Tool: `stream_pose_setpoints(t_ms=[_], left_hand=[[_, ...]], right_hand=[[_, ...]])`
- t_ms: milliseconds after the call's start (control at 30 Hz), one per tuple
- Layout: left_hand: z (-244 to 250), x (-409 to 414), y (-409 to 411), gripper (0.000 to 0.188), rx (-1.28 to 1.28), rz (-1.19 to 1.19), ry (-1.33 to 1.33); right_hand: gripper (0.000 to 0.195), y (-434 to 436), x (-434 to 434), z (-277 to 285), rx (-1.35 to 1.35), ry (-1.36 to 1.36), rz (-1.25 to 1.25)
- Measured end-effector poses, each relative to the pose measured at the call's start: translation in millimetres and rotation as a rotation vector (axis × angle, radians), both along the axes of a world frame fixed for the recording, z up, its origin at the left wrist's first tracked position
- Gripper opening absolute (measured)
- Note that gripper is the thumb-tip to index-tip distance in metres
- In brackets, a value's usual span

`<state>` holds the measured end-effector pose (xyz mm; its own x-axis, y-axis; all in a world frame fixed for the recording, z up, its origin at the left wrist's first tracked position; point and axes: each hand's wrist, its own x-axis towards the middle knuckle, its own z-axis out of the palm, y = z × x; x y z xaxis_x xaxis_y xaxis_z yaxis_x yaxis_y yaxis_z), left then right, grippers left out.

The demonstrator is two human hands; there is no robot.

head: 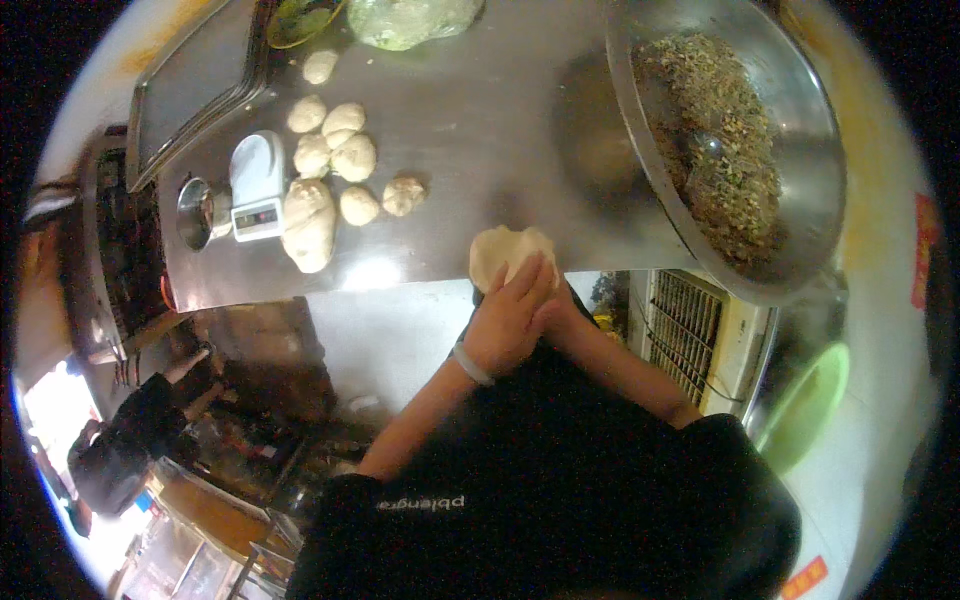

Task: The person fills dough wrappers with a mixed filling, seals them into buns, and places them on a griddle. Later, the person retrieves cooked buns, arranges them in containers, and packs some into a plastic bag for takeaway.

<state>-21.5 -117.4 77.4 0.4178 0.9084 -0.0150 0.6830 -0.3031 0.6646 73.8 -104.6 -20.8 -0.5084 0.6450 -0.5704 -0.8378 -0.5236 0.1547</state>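
A flattened round of dough (495,253) with an uneven edge is held between my two hands, just at the front edge of the steel table. My left hand (510,315), with a pale bangle at the wrist, lies across its upper face, fingers extended. My right hand (556,311) supports the dough from beneath and behind; most of its fingers are hidden. Several dough balls (353,157) rest to the left on the table, beside a longer dough lump (309,229). At the right stands a large steel bowl (814,150) containing a chopped filling (724,142) with green bits.
Left of the dough are a white digital scale (257,176) and a small steel cup (196,214). Stacked metal trays (199,82) lie at the far left. A plastic-wrapped green bundle (412,19) sits at the back. Another person (124,442) is at lower left.
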Motion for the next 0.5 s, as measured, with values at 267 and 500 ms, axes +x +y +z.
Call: stream_pose_setpoints(t_ms=[267, 500], left_hand=[[42.6, -44.6, -0.2, 0.035, 0.216, 0.275, -0.286], [65.9, -69.0, 48.8, 0.030, -0.563, 0.180, -0.624]], right_hand=[[0.024, 11.7, -5.5, 26.4, 0.308, -0.216, 0.316], [0.029, 20.0, 14.8, 56.9, 0.784, -0.666, 0.580]])
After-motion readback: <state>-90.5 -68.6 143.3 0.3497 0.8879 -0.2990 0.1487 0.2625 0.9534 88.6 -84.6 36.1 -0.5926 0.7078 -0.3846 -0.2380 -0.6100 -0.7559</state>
